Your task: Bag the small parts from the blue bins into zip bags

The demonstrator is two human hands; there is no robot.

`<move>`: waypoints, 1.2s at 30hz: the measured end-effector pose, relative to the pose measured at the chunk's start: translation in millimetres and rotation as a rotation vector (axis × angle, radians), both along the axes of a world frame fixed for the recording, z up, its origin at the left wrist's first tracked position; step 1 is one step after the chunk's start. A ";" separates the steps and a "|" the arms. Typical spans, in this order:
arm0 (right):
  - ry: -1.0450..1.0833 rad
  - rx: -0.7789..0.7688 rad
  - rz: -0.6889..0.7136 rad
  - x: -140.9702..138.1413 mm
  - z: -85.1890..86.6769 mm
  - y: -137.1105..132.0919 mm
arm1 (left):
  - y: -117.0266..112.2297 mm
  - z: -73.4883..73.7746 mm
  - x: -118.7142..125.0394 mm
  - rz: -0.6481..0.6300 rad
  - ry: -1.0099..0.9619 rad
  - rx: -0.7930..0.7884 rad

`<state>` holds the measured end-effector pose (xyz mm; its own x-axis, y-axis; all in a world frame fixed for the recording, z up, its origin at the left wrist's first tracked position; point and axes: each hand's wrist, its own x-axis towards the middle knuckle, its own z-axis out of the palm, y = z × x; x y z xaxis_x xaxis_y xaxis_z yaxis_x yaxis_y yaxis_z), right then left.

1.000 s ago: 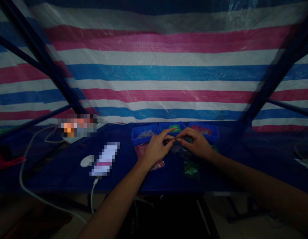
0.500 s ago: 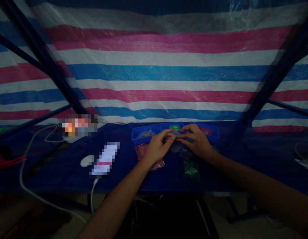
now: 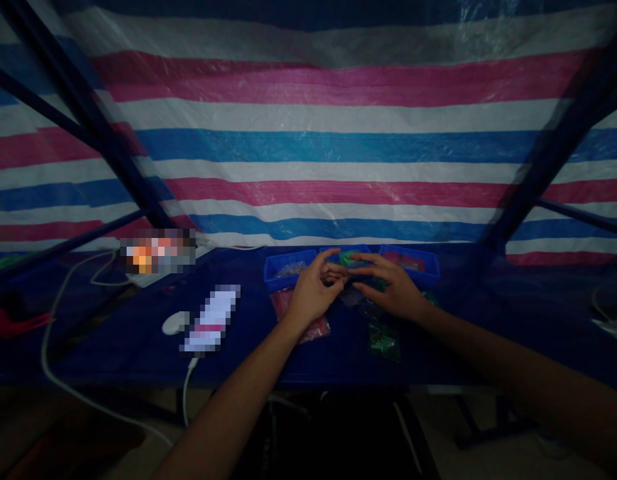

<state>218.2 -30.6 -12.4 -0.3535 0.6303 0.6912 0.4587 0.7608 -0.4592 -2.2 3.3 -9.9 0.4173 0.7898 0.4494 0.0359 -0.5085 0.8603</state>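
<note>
My left hand (image 3: 316,288) is closed, its thumb and curled fingers coming together; whatever lies between them is too small and dark to make out. Facing it is my right hand (image 3: 396,288), with fingers stretched out and the thumb apart, and its fingertips meet the left fingertips. Beneath my left wrist lies a clear bag of red pieces (image 3: 316,330). A small bag with green pieces (image 3: 383,340) rests below the right hand. Dark clear bags (image 3: 369,309) lie between the hands, partly hidden. Behind them is a blue tray (image 3: 338,249) with a green item (image 3: 347,258).
A left blue tray (image 3: 272,272) holds small clear bags, and a right blue tray (image 3: 428,268) has reddish contents. On the left of the blue table (image 3: 268,360) are a phone (image 3: 212,320) on a cable, a white round case (image 3: 175,323) and a power strip (image 3: 148,277). Striped sheeting hangs behind.
My right fingers have straightened and lowered slightly, with the thumb further from the fingers. My left fingers have curled in, and the left index finger is raised. The trays and bags stay put.
</note>
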 end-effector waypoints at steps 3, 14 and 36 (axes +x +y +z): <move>0.006 0.026 0.017 -1.9 4.5 -3.1 | -1.2 4.2 -2.0 0.069 0.072 0.066; -0.061 0.048 -0.028 -0.4 0.1 0.1 | 8.0 18.6 -32.7 0.422 0.417 0.562; -0.361 -0.063 0.087 -0.7 -14.2 8.3 | 21.7 15.2 -49.3 0.633 0.685 0.504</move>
<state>217.5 -22.2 -26.7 -0.6214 0.6247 0.4728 0.5345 0.7793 -0.3272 -51.5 25.1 5.2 0.2830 0.7400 0.6102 0.8164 -0.5197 0.2516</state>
